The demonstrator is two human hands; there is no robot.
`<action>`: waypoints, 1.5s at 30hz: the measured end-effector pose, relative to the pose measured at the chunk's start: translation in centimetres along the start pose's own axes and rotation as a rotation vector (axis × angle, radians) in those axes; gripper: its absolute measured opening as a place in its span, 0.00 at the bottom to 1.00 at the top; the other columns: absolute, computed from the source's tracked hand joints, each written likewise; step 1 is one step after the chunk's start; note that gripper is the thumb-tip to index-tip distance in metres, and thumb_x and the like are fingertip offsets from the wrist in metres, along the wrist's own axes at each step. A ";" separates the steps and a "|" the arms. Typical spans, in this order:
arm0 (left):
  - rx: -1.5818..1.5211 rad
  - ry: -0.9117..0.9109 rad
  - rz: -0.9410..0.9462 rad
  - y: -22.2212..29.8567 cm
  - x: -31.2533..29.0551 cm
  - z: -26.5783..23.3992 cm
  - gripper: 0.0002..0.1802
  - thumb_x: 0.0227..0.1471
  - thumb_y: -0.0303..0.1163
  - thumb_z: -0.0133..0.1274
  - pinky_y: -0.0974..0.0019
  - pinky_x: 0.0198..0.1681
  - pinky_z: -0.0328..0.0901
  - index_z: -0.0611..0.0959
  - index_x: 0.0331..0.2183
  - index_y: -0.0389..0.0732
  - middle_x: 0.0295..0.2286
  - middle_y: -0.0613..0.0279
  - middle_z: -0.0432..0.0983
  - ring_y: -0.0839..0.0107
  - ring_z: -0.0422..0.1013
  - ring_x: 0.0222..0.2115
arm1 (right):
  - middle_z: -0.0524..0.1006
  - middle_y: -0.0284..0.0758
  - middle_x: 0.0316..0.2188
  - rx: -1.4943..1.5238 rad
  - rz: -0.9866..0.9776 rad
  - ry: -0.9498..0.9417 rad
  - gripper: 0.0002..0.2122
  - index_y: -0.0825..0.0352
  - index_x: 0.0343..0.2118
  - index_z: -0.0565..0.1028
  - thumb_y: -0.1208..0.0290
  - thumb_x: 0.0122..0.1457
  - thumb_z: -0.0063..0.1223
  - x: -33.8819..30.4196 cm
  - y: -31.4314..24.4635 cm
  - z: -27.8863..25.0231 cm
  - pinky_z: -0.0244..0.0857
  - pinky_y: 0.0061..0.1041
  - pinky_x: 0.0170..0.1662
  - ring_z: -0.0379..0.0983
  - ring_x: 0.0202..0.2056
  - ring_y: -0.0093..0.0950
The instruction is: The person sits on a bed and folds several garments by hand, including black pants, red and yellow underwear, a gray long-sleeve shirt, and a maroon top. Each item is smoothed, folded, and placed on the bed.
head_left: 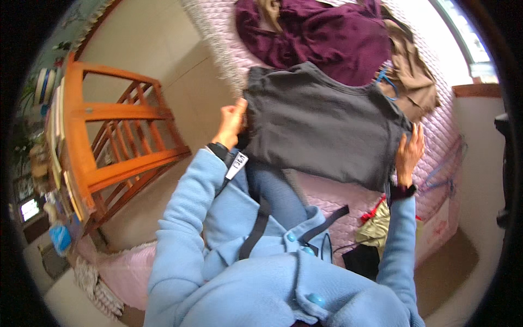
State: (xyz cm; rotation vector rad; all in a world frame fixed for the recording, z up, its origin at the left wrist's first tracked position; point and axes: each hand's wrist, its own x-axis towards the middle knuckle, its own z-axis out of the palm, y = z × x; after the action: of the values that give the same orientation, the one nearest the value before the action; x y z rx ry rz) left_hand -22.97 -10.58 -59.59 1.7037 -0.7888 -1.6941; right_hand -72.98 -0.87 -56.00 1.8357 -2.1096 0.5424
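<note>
A dark grey garment (327, 128), which looks like a top with a wide curved neckline, is spread out in front of me. My left hand (231, 124) is closed on its left edge, thumb uppermost; the other fingers are partly hidden. Against the right edge rests my right hand (409, 152), fingers stretched out and thumb apart, touching the cloth. The garment's near edge hangs slightly crooked, lower toward the right. Just beyond it lies a crumpled dark purple garment (321, 35), with a brown garment (411, 71) to its right.
A pink quilted cover (444, 128) lies under the clothes. Near my right forearm is an olive-green cloth bundle (375, 231) with red trim, beside a black item (361, 260). An orange wooden rack (128, 111) stands on the floor at left. A window (468, 27) is at far right.
</note>
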 end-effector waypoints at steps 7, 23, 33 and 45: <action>0.114 -0.199 0.034 -2.0 -6.3 2.2 0.39 0.36 0.41 0.67 0.65 0.46 0.64 0.71 0.45 0.25 0.40 0.48 0.73 0.63 0.69 0.42 | 0.51 0.40 0.63 -0.114 0.010 -0.296 0.31 0.69 0.61 0.53 0.54 0.60 0.42 -4.7 -6.2 1.9 0.34 0.43 0.64 0.43 0.65 0.34; 0.680 0.225 0.720 3.7 5.0 2.6 0.09 0.45 0.33 0.57 0.59 0.34 0.63 0.78 0.25 0.37 0.24 0.55 0.71 0.60 0.66 0.28 | 0.63 0.40 0.57 -0.174 -0.033 -0.117 0.22 0.65 0.53 0.66 0.66 0.56 0.49 2.4 -5.4 3.3 0.38 0.43 0.62 0.55 0.60 0.33; 0.810 0.016 0.640 6.5 4.1 5.5 0.13 0.42 0.34 0.61 0.67 0.28 0.63 0.76 0.29 0.38 0.20 0.61 0.71 0.72 0.67 0.23 | 0.78 0.28 0.23 0.247 0.092 -0.308 0.07 0.57 0.24 0.78 0.61 0.50 0.56 7.1 2.0 5.2 0.55 0.36 0.43 0.73 0.31 0.31; 0.428 -0.117 0.873 6.8 2.5 5.2 0.09 0.48 0.25 0.57 0.70 0.32 0.65 0.73 0.32 0.38 0.23 0.64 0.71 0.77 0.69 0.26 | 0.74 0.30 0.41 0.645 -0.265 -0.223 0.22 0.59 0.47 0.71 0.65 0.47 0.59 10.5 -18.2 8.2 0.41 0.41 0.59 0.65 0.49 0.31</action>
State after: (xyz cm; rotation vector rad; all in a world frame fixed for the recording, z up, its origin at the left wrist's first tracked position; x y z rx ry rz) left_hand -28.08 -16.87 -56.01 1.1924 -1.7326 -1.0500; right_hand -56.26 -16.02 -56.87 2.5781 -1.9020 1.0855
